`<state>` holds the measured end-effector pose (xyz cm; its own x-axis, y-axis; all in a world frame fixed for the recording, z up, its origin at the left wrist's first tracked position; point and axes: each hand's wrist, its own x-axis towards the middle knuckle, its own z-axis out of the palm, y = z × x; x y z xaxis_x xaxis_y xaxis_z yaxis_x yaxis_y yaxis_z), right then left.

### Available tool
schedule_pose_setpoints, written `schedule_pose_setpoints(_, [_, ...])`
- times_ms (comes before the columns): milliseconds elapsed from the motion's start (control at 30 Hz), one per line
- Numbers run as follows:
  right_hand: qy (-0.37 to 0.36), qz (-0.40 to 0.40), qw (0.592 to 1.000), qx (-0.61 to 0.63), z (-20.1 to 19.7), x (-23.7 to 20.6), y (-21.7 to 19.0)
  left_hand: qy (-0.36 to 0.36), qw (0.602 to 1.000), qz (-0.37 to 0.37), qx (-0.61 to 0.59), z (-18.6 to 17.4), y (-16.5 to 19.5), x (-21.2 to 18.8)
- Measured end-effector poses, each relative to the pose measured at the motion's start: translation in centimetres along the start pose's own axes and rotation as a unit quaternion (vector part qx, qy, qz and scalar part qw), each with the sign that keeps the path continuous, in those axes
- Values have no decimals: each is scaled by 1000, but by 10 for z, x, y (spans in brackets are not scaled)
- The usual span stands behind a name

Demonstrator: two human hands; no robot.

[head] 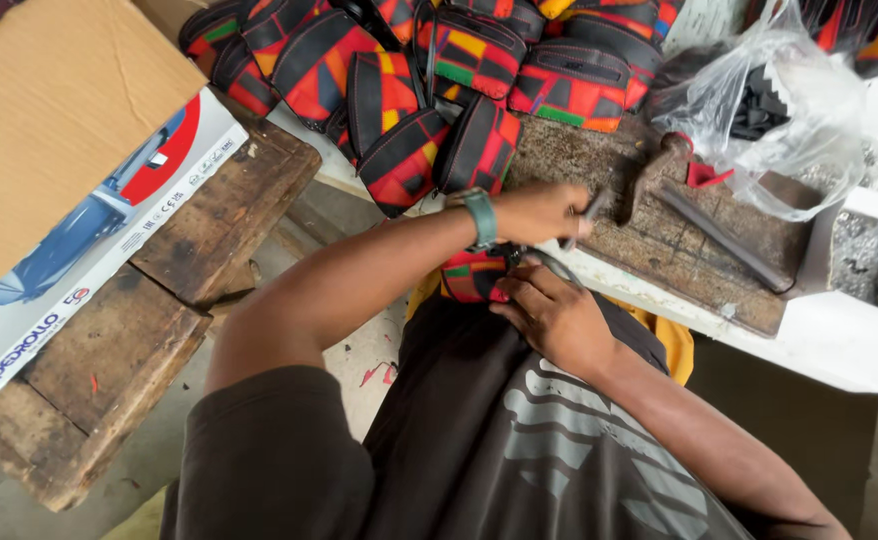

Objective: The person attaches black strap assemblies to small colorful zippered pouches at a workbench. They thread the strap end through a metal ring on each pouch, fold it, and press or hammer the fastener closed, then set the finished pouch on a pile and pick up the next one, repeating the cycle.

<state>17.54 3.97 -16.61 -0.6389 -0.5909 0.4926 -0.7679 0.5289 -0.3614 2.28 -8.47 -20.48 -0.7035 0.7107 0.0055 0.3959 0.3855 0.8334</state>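
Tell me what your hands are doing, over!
Left hand grips a small metal tool over the wooden block. Right hand holds the colourful pouch. Nothing blocking.

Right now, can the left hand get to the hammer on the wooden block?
Probably yes. The left hand already lies on the wooden block, close beside the hammer, with nothing between them. It holds a small dark tool, though.

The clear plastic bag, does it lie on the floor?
No, the clear plastic bag rests on the wooden block on the table, beside a hammer.
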Motion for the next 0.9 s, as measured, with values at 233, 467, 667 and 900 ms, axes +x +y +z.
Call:
schedule_pose_setpoints(233, [24,-7,999,27,4,-10,5,199,808,-38,-552,-44,-11,-123])
schedule_pose_setpoints(467, [37,-104,994,-13,8,4,3,475,778,-74,-404,-54,-30,-203])
schedule_pose_setpoints(667, [-28,-116,991,-53,20,13,10,425,816,33,-391,-59,18,-215])
schedule_pose_setpoints(900, [-29,-63,997,-39,19,5,10,323,937,-27,-129,14,35,-145])
